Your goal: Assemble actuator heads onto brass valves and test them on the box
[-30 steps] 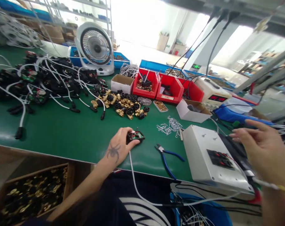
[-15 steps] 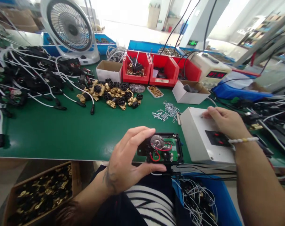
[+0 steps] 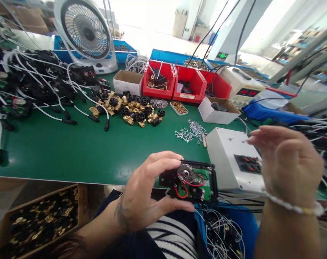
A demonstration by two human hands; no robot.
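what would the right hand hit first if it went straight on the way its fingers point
Probably the nearer small metal switch on the white box, just ahead of the right hand; depth is unclear, so it might pass above.

The room is very bright. White light comes from the back and washes out the far floor. The green table has a pale shine near its front edge. The right hand is blurry, but the black case looks clearer. Far shelves look fuzzy and slanted near the side.
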